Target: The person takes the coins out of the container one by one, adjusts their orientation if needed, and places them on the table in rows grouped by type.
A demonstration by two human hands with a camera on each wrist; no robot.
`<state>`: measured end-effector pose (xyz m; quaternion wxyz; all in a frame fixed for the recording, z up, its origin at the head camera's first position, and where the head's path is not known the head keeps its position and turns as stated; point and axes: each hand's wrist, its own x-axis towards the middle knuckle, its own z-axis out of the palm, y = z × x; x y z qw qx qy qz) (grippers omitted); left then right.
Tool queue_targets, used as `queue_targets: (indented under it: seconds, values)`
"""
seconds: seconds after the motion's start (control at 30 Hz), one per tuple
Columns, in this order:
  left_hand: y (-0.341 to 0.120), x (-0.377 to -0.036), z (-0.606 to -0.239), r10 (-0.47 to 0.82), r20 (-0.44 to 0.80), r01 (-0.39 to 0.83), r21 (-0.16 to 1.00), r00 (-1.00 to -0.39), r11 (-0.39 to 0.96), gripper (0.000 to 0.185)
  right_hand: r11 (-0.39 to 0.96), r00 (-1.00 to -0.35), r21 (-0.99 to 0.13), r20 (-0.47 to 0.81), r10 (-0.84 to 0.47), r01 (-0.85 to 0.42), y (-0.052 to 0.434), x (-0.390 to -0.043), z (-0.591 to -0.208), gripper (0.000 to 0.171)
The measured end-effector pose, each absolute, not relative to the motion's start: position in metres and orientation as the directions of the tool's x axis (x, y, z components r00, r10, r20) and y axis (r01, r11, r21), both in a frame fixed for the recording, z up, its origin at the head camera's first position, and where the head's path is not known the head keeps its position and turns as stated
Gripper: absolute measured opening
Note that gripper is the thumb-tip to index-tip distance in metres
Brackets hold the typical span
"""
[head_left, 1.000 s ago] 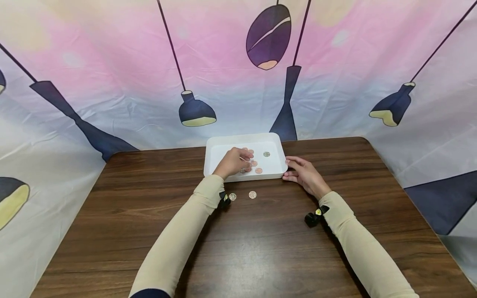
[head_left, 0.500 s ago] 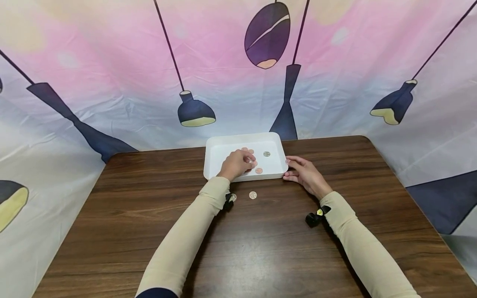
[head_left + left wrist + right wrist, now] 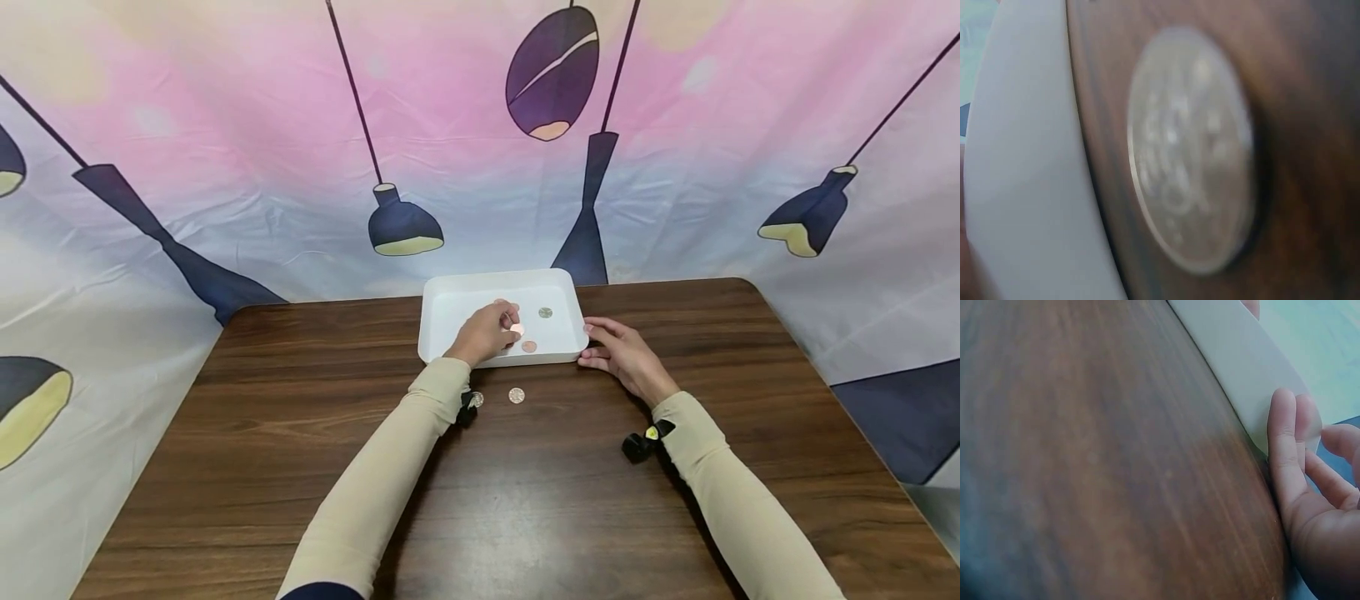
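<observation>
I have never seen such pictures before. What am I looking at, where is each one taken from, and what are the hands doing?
There is no machine here: a person works with two bare hands and wears three cameras. The wide picture comes from the head camera, looking down at a table. The two close, blurry pictures come from cameras on the wrists.

On the table stands a white tray with a few coins in it. Two more coins lie on the wood in front of it; the left wrist camera shows one coin very near, beside the tray's wall.

The left hand is inside the tray and pinches a copper coin. The right hand rests its straight fingers against the tray's right corner.
</observation>
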<state>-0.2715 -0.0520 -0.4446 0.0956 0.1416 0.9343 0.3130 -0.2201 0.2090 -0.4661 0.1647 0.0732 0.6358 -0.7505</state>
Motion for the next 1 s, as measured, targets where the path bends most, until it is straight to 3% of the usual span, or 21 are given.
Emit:
queue_targets:
  seconds: [0.3, 0.57, 1.0]
  values:
    - [-0.0527, -0.2693, -0.4462, 0.347, -0.039, 0.236, 0.661, -0.937, 0.712, 0.017, -0.149, -0.936, -0.929, -0.319, -0.147, 0.34, 0.212, -0.2173, -0.4674, 0.055]
    - [-0.0583, -0.2675, -0.4418, 0.375, -0.054, 0.239, 0.685, -0.925, 0.688, 0.037, -0.151, -0.94, -0.933, -0.306, -0.149, 0.328, 0.2093, -0.2177, -0.4671, 0.054]
    - [-0.0612, -0.2691, -0.44, 0.42, -0.086, 0.245, 0.7, -0.904, 0.671, 0.023, -0.146, -0.939, -0.932, -0.311, -0.145, 0.332, 0.2077, -0.2173, -0.4663, 0.054]
